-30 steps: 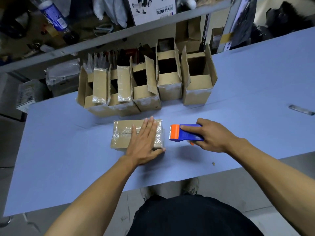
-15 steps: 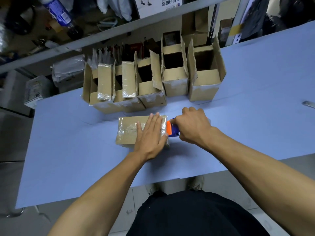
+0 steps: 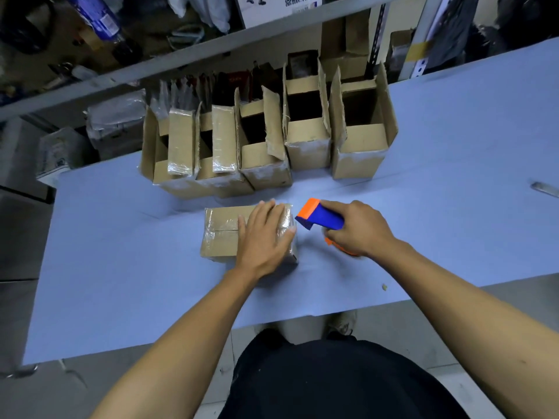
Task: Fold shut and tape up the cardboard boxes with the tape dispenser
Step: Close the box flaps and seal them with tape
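The blue counter (image 3: 453, 243) was seen to run wide, with bare room to the right and toward the near edge. A row of open boxes (image 3: 266, 146), flaps standing up, was ranged along its far side. In front of them the closed box (image 3: 223, 234) was lain flat, pressed down by the left hand (image 3: 263, 237), whose fingers (image 3: 266, 211) were spread across the top. Just right of it, apart from the box, the tape dispenser (image 3: 317, 217) was gripped in the right hand (image 3: 357, 228), fingers curled tight round the handle. The taping step was judged to be in hand; the dispenser's orange end would next need to be brought to the right edge of the box and drawn along the seam.
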The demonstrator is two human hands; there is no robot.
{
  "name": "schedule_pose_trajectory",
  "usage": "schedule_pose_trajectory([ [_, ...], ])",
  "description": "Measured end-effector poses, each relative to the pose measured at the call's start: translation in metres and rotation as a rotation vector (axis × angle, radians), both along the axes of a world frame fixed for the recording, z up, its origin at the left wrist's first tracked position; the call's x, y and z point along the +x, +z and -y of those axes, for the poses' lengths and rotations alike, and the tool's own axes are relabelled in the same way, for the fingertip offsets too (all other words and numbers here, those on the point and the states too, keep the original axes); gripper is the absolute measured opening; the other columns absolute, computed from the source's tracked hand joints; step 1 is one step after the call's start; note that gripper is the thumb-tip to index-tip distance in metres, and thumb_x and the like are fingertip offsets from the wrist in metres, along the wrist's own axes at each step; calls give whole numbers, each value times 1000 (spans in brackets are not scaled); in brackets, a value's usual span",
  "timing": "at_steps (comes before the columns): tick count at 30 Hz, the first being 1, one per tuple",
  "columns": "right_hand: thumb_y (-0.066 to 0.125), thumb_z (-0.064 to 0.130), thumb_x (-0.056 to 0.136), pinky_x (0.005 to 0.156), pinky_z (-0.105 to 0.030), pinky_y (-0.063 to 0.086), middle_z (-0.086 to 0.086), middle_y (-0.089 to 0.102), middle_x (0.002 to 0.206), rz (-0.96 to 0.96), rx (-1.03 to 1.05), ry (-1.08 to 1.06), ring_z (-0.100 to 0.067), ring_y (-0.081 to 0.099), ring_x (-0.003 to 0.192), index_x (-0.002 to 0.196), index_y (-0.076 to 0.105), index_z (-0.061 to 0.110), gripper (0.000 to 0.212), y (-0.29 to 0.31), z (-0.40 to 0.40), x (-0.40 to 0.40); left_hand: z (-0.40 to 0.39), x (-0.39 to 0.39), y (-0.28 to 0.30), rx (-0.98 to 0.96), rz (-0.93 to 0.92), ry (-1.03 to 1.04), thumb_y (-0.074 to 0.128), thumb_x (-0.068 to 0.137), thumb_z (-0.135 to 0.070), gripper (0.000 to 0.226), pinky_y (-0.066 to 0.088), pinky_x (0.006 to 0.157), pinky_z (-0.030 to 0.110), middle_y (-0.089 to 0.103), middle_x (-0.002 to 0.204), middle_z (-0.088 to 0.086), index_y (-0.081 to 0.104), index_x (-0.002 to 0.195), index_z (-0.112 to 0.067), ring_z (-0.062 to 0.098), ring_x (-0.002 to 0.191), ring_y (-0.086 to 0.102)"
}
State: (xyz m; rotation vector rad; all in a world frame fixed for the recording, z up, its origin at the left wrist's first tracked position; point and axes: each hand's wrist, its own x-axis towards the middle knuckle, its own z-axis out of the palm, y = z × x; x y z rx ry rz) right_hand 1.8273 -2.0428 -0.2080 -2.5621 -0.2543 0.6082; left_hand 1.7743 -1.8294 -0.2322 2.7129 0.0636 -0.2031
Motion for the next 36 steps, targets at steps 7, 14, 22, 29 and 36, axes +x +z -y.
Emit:
schedule_pose_trajectory([
  [7,71,32,82,94,-30,44,12,61,133,-40,245,-65,-18,55,117,138,53,41,60,24,0,8,-49,20,19,303,-130,-75,33,85,-78,73,34,95,41,54,124,3,49,135,-27,27,118,47],
  [14,75,8,82,86,-11,44,20,70,110,-189,587,-75,6,63,99,136,57,36,64,51,-14,10,-49,5,14,46,-290,271,42,79,-84,74,43,83,39,57,125,5,52,115,-20,32,114,56],
  [22,76,3,80,86,-5,41,21,67,115,-114,558,-37,10,60,102,139,54,37,71,65,-51,0,-73,28,55,-910,-126,604,44,101,-50,48,38,58,24,60,72,-3,70,87,-12,14,62,53],
  [29,75,0,81,89,-5,41,17,62,127,-47,554,-99,9,58,110,141,53,28,70,68,-76,-18,-96,47,73,-1269,-530,421,60,97,-23,17,38,53,22,58,70,2,69,89,-11,10,55,46],
  [36,76,7,80,88,-1,37,29,60,119,71,401,-88,19,54,105,139,53,36,70,71,-81,-23,-96,58,68,-938,-417,273,56,93,-2,18,37,50,20,58,67,6,70,82,-1,11,53,41],
])
